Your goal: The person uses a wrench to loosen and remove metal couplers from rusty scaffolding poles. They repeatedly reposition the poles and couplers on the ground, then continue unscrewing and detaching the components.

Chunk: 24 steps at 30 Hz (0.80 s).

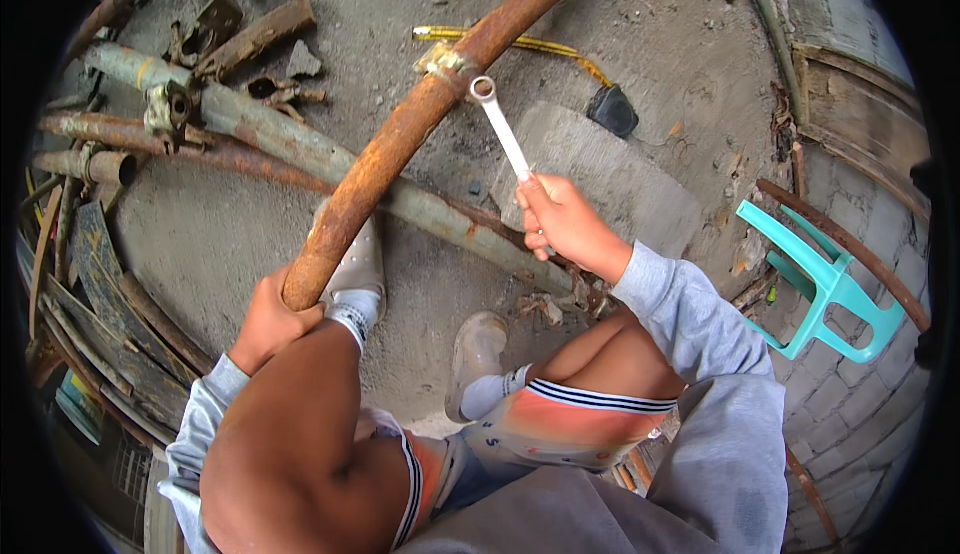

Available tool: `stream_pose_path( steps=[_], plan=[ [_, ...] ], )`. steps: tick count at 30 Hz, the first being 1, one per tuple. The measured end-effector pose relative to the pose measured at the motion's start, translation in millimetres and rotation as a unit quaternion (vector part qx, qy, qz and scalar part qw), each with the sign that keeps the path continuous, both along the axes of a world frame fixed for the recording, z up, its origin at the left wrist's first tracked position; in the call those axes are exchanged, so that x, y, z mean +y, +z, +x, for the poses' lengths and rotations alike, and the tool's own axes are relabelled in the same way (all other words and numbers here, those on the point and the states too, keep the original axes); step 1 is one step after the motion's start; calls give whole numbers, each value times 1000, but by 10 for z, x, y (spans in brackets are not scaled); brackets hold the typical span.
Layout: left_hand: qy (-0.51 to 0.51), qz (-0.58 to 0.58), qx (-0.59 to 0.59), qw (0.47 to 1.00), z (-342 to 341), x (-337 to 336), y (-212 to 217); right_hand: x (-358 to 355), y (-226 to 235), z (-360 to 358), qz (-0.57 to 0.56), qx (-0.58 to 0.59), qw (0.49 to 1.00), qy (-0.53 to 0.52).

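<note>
My left hand (268, 320) is wrapped round the near end of a long rusty pipe (378, 161), which rises away to the upper right across a grey metal pipe (455, 231). Around the rusty pipe sits a clamp (446, 62) with a yellowish, worn surface. My right hand (565, 222) grips a silver ring-ended wrench (506, 140) by its lower part. The wrench's ring end is right beside the clamp; whether it sits on a nut I cannot tell.
A tape measure (612, 111) lies beyond the wrench, its yellow blade drawn out under the rusty pipe. Rusty pipes and clamps (168, 114) are heaped at the left. A flat slab (610, 179) lies beneath my right hand. A turquoise plastic stool (826, 279) lies tipped at the right.
</note>
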<state>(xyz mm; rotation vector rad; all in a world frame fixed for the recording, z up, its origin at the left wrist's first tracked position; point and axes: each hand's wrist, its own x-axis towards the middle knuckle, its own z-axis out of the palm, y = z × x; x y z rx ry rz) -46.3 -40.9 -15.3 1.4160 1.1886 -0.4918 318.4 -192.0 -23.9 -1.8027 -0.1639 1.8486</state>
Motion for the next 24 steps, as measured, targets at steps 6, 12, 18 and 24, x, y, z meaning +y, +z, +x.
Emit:
stream_pose_path(
  steps=[6,12,18,24],
  plan=[
    [6,14,-35,999,-69,-71,68,105,117,649,-3,-58,977,204],
    [-7,43,-27,999,8,17,127,-30,-109,745,45,-143,950,275],
    [-10,2,-87,996,-16,69,190,82,169,456,184,-609,670,383],
    [-86,19,-107,990,177,608,821,428,799,400,143,-691,617,349]
  ],
)
